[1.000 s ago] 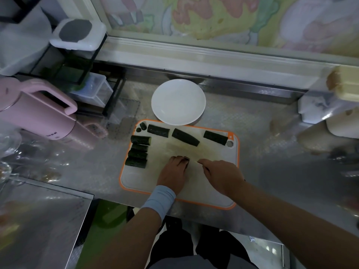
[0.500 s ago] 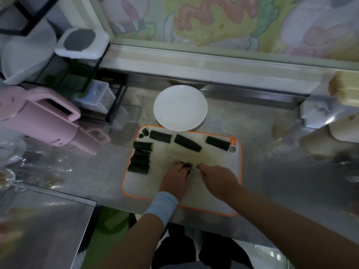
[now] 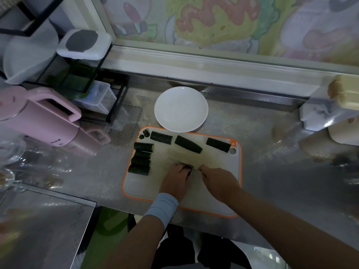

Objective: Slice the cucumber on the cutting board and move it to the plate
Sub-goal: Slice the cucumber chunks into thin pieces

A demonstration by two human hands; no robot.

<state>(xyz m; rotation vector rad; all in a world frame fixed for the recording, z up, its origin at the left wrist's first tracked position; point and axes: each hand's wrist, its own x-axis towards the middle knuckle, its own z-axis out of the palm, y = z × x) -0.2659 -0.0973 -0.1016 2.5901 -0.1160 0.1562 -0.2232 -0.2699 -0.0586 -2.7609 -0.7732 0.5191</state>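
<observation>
While your left hand [image 3: 175, 181] pins a dark cucumber piece [image 3: 189, 165] under curled fingertips near the middle of the cutting board [image 3: 136, 189], your right hand [image 3: 219, 181] is wrapped round the knife [image 3: 196, 170] — only a sliver of blade shows, right beside those fingertips. Four cut chunks [image 3: 141, 158] sit stacked along the board's left side and three more line its far edge, with the white plate [image 3: 180, 109] just behind — its rim overlaps the board.

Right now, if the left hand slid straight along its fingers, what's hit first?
Probably the slanted dark green cucumber chunk ahead of the left hand; the round white plate lies behind it. Depth uncertain.
</observation>
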